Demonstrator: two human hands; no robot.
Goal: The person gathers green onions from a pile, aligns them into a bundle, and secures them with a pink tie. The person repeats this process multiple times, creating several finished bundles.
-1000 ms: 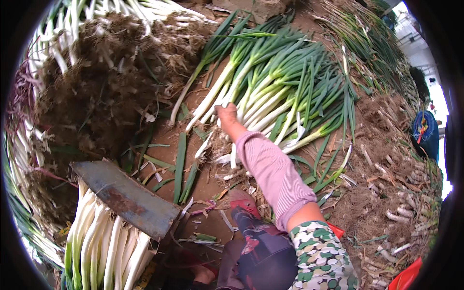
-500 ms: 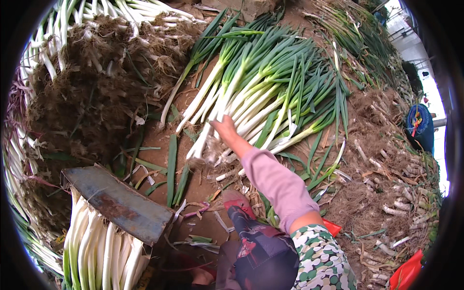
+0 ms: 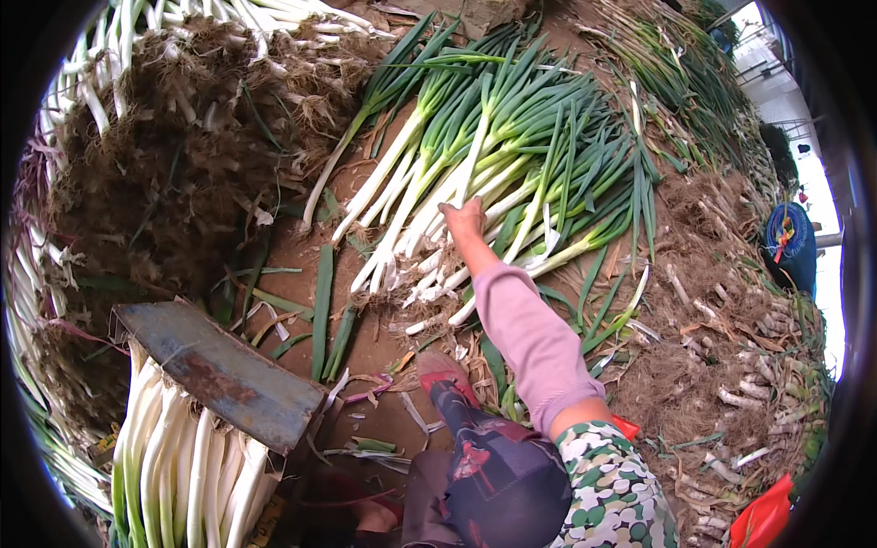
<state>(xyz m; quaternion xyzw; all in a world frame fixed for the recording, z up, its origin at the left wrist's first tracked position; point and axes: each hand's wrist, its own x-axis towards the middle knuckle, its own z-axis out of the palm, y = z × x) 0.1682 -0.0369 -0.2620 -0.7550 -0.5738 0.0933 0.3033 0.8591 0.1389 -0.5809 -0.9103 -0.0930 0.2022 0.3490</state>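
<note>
My right hand (image 3: 466, 217) reaches out over a spread pile of long green onions (image 3: 548, 151) on the ground. Its fingers are closed round the white stalk of one green onion (image 3: 472, 160), whose green leaves point away from me across the pile. The root end of that stalk is hidden by my hand. Other white stalks with their roots lie close by, pointing back toward me. My left hand does not show.
A rusty metal plate (image 3: 219, 370) stands at lower left, with packed white stalks (image 3: 196, 466) below it. A tall stack of rooted onions (image 3: 164, 192) rises at the left. More onions and roots (image 3: 694, 310) lie at the right, near a red bag (image 3: 766, 516).
My right hand has moved right and slightly up over the pile, and the green onion in it has shifted to the right too.
</note>
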